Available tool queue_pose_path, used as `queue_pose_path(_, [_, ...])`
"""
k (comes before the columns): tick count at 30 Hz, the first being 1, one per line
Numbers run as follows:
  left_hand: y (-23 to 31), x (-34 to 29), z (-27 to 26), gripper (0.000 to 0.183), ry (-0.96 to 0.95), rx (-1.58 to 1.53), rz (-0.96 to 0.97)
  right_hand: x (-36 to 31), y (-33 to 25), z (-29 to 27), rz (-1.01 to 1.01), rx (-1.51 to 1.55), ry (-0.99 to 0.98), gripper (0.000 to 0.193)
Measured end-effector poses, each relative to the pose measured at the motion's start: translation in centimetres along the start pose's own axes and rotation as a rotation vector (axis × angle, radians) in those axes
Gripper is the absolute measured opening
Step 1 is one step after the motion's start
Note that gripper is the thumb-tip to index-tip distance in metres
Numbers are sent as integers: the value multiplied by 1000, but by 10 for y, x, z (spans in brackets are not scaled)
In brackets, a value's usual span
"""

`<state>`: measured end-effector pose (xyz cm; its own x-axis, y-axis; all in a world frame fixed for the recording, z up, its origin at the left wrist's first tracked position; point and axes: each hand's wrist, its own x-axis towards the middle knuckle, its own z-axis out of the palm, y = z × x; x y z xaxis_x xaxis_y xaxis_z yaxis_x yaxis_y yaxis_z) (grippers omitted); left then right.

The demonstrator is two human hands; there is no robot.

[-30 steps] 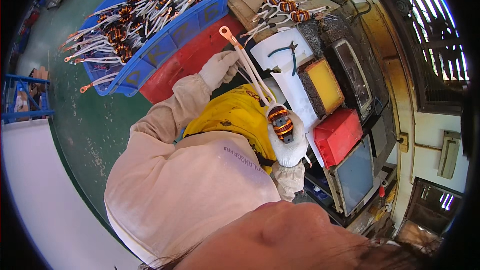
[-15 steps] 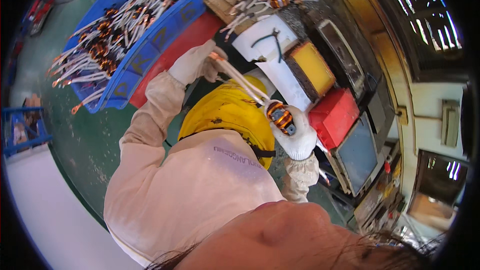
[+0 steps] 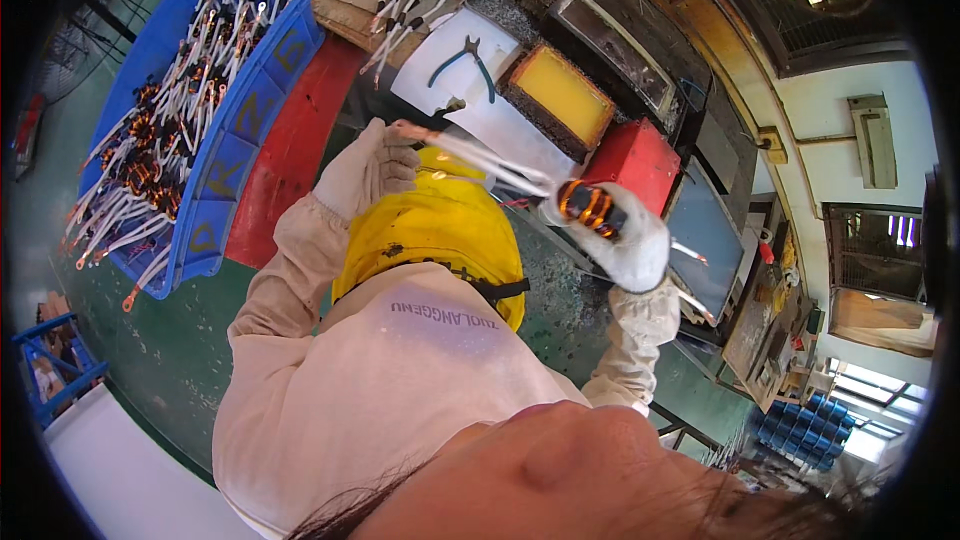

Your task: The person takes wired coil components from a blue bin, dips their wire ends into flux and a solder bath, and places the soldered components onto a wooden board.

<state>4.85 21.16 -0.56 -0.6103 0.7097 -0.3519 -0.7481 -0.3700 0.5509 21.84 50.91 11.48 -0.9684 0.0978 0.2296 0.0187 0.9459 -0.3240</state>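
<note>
right grip (image 3: pixel 640 248) grasps the copper-wound coil (image 3: pixel 588 208) resting against it, white leads (image 3: pixel 528 178) reaching toward the left grip (image 3: pixel 370 170), whose hold i cannot tell.

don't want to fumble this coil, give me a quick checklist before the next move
1. Right white-gloved hand holds the black, copper-wound coil: ok
2. Left white-gloved hand grips the copper-coloured lead end: cannot tell, blurred there
3. Teal-handled metal pliers apart from both hands: ok
4. Copper-tipped white leads all inside the blue plastic crate: not ok, some overhang its rim
</note>
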Motion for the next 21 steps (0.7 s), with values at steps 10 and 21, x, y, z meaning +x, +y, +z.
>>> queue_pose_path(10, [-22, -7, -16, 42, 69, -12, 10, 43, 65, -53, 98, -469, 51, 50])
queue_pose_path(21, [-13, -18, -25, 36, 244, 52, 29, 76, 103, -35, 145, -611, -119, 58])
